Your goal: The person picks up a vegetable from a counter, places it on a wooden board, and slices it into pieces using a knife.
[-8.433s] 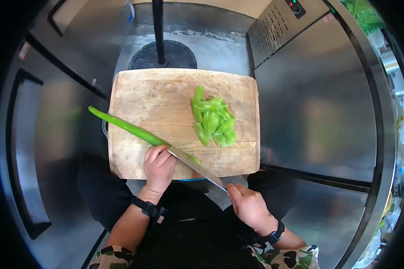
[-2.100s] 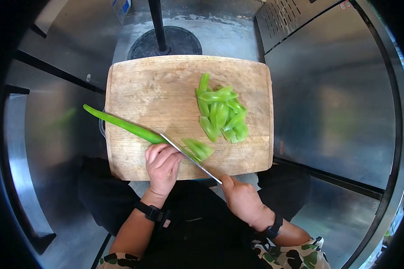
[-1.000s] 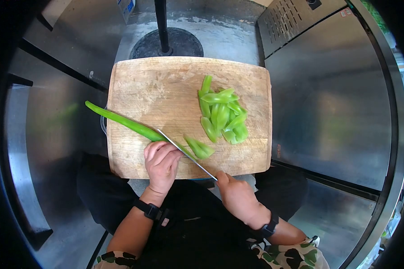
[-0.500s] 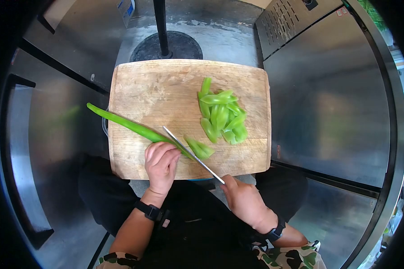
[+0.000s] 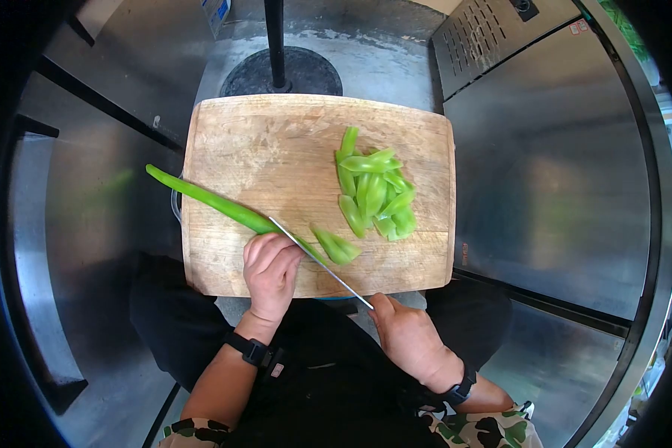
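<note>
A long green celery stalk (image 5: 209, 200) lies slantwise on a wooden cutting board (image 5: 257, 145), its far left end sticking out past the board's edge. My left hand (image 5: 271, 272) presses the stalk down near its right end with curled fingers. In my right hand (image 5: 411, 336) is the handle of a knife (image 5: 323, 265). The thin blade, seen almost edge-on, lies across the stalk just right of my left fingertips. Close to the blade rests a small group of cut celery pieces (image 5: 336, 245). A larger pile of slanted celery slices (image 5: 377, 190) sits on the board's right half.
Stainless steel cabinets (image 5: 549, 172) stand close on the right, and another steel front (image 5: 101, 224) is on the left. Beyond the board, a black pole on a round base (image 5: 280, 71) stands on the floor. My knees are under the board's near edge.
The blade has shifted slightly left along the stalk, closer to my left fingers. The view has moved a little; the cut pieces stay in place on the board.
</note>
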A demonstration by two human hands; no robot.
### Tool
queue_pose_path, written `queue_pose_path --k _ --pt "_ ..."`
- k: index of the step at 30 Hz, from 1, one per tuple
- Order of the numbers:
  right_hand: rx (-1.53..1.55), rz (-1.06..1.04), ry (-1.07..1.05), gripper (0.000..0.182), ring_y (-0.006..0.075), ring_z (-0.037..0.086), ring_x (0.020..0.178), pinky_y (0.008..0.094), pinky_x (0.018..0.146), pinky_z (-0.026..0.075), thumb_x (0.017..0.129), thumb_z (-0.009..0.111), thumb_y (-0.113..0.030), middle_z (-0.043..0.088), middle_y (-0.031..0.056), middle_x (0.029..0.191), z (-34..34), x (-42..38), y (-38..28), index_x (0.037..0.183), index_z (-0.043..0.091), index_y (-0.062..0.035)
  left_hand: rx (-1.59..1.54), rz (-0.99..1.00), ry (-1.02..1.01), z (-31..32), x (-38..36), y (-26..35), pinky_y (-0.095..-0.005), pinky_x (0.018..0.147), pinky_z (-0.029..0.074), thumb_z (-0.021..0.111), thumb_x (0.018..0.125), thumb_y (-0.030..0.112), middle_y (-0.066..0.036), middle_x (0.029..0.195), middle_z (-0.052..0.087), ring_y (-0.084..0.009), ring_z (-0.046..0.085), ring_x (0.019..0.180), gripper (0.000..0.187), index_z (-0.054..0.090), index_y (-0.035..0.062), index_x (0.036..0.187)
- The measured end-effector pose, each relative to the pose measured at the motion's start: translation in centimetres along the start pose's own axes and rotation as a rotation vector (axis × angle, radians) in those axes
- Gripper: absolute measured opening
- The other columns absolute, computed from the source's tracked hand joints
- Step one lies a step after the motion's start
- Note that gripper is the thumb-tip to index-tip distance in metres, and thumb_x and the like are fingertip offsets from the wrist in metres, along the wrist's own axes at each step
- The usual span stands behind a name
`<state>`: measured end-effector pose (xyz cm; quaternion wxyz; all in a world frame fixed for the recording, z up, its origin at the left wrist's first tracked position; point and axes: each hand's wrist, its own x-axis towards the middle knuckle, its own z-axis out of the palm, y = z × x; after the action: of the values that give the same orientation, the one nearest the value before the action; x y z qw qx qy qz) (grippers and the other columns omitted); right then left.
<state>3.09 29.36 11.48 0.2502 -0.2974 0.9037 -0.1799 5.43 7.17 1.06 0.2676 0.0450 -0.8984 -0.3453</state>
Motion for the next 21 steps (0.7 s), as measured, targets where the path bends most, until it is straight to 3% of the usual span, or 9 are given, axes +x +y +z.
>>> queue_pose_path --k 7,10,13,21 --pt "-0.01 0.006 -0.03 0.017 0.038 0.068 0.07 0.0443 0.057 0.056 0.086 0.053 0.0 0.064 0.0202 0.081 1.0 1.3 0.1 0.102 0.048 0.0 -0.009 0.012 -0.005 0.0 0.0 -0.2 -0.04 0.089 0.045 0.074 0.071 0.003 -0.003 0.093 0.066 -0.0256 0.061 0.096 0.013 0.069 0.0088 0.082" --pt "-0.004 0.048 -0.01 0.015 0.0423 0.065 0.073 0.0496 0.061 0.052 0.095 0.056 -0.013 0.065 0.0205 0.083 2.4 2.3 0.3 0.104 0.047 -0.0041 -0.011 0.001 -0.013 0.0 -0.1 -0.3 -0.0412 0.09 0.044 0.074 0.071 0.004 -0.002 0.094 0.066 -0.0263 0.061 0.097 0.013 0.069 0.0097 0.082" --pt "0.049 0.069 -0.021 0.017 0.0433 0.064 0.074 0.051 0.062 0.052 0.096 0.057 -0.013 0.065 0.0219 0.083 2.1 2.7 0.7 0.106 0.048 -0.0037 0.095 0.011 -0.007 -0.7 0.6 0.3 -0.0426 0.092 0.043 0.074 0.071 0.005 -0.002 0.094 0.067 -0.0267 0.061 0.098 0.013 0.07 0.0107 0.082" --pt "0.16 0.085 0.06 0.015 0.0425 0.065 0.074 0.0499 0.063 0.052 0.096 0.056 -0.013 0.064 0.0217 0.083 0.5 1.9 -0.4 0.103 0.048 -0.0029 0.048 -0.011 -0.004 -1.3 0.6 -1.0 -0.0414 0.092 0.043 0.075 0.07 0.008 -0.002 0.093 0.066 -0.0252 0.061 0.099 0.014 0.071 0.0115 0.083"
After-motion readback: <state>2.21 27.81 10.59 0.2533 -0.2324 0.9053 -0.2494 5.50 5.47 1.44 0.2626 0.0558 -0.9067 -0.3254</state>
